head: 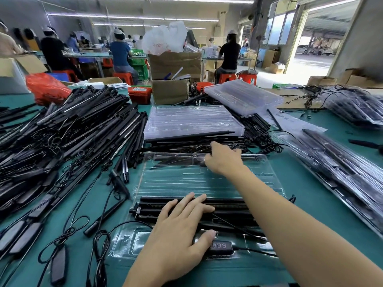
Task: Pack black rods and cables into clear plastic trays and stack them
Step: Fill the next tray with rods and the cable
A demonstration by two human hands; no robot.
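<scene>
A clear plastic tray (178,181) lies open on the green table in front of me. Black rods (228,206) fill its near grooves, and a cable with a button controller (219,245) sits in its front pocket. My left hand (178,230) rests flat on those rods, fingers spread and straight, the thumb beside the controller. My right hand (221,158) reaches over the tray to its far edge, fingers curled into a loose row of black rods (186,145) there. What the fingers hold is hidden by the hand.
A large heap of black rods and cables (72,137) covers the left of the table. Empty clear trays (192,121) are stacked behind, more (244,96) further back. Packed trays (342,166) lie at the right. Cardboard boxes (172,75) and seated workers are beyond.
</scene>
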